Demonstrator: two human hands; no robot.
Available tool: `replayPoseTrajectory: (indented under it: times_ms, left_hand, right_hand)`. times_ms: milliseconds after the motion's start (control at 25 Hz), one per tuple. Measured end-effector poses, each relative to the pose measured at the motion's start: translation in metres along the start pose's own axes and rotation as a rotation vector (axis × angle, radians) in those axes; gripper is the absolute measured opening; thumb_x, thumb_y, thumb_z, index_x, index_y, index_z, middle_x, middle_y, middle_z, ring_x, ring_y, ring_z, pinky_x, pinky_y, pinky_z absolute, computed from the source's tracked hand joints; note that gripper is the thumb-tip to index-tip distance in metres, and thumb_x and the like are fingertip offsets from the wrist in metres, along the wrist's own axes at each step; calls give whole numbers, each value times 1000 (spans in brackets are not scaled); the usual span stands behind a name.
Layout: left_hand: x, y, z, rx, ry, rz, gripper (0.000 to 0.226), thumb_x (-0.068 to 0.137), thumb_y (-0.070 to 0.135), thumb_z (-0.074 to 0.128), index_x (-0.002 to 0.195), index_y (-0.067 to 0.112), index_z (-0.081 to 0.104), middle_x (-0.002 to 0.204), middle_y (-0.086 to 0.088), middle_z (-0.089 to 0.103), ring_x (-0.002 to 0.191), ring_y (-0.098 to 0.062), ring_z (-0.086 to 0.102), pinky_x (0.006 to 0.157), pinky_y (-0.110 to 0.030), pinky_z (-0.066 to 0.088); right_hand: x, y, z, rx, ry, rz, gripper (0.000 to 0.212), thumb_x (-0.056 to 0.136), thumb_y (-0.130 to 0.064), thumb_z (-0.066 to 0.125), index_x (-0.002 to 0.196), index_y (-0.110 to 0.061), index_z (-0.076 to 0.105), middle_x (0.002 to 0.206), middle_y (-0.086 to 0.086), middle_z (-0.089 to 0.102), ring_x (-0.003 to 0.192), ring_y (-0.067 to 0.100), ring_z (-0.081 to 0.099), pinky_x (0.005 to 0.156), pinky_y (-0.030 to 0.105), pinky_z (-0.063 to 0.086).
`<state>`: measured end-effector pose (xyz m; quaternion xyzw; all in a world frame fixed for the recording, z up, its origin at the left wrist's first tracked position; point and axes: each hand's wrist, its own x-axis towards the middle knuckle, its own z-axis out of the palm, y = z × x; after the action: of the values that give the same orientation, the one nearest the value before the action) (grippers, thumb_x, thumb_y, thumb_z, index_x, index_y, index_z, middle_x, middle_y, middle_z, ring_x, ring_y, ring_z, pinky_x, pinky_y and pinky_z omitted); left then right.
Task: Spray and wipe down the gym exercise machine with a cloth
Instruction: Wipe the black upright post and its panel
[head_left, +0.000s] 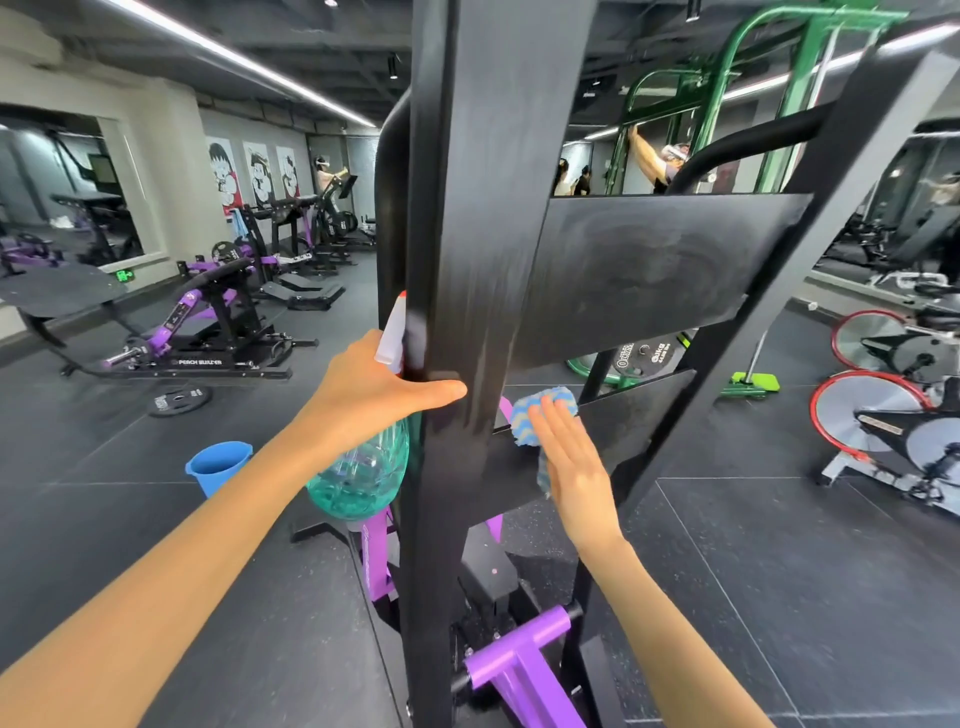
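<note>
My left hand (374, 397) is gripping a bottle (358, 475); my flat right hand (574, 462) is pressing a cloth (522, 428) against the machine (467, 208).

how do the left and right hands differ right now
The left hand curls round the neck of the teal spray bottle; the right hand lies flat with straight fingers. The left hand sits beside the black upright, thumb stretched across it; the right hand presses the blue-and-white cloth onto the lower black plate. Both are bare.
</note>
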<state>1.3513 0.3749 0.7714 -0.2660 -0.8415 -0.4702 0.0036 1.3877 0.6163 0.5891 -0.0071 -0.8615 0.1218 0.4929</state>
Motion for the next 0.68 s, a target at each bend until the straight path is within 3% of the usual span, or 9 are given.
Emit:
replayPoseTrajectory:
  times_ms: [120,200,280,320,440,480,520,600,680]
  left_hand:
    - [2,-2,0,4,-2,-34,58,57,49,82,108,28,64,100,8,72,93,-10,67,85,-34,55]
    - [1,1,0,14,-8,-2,47,66,41,83,107,29,64,99,8,72,91,-10,67,80,-29,54]
    - [1,2,1,10,-5,19,38,73,32,81,108,29,65,99,9,72,93,-9,67,84,-29,53]
    - [1,2,2,7,2,14,38,73,32,81,107,28,65,99,8,72,93,-9,67,87,-30,53]
    - [2,1,2,-8,10,4,39,71,34,81,106,28,65,98,10,72,92,-8,67,89,-32,54]
    - [3,0,2,-7,0,6,40,71,34,81,107,29,65,98,11,72,92,-6,67,88,-31,54]
    - [4,-1,1,-2,-11,10,41,71,35,81,109,31,64,99,12,72,93,-5,67,88,-30,54]
    - [5,-3,0,-6,-22,7,47,70,37,82,113,34,62,101,14,72,94,-5,67,87,-28,53]
    - [7,-4,0,-18,-31,5,50,70,39,82,115,34,61,102,15,72,95,-4,67,88,-27,53]
  right_hand:
    - [18,45,-6,18,277,365,43,90,8,41,130,-3,53,132,10,51,110,26,47,99,32,37]
    - [34,60,-2,82,408,616,49,88,12,48,134,-4,51,137,15,46,118,28,45,101,24,32]
    - [46,75,4,180,472,859,49,89,11,45,134,-5,52,133,17,47,119,27,48,100,25,34]
    - [50,84,5,181,443,1003,45,91,8,42,132,-5,52,130,19,49,117,30,50,99,31,36]
    - [47,99,3,168,151,1413,39,95,0,40,132,-4,50,125,26,54,117,41,51,98,44,39]
    - [47,97,3,166,146,1429,41,94,0,40,134,-5,49,125,26,54,118,41,51,98,43,38]
    - [52,92,4,175,252,1357,43,93,2,40,134,-5,48,125,24,55,118,39,51,96,41,39]
    - [61,75,5,213,574,1041,48,89,8,40,133,-8,51,125,19,54,116,31,52,93,36,40]
    - [71,75,6,217,727,965,50,88,8,39,132,-11,53,129,15,51,116,28,52,93,36,41]
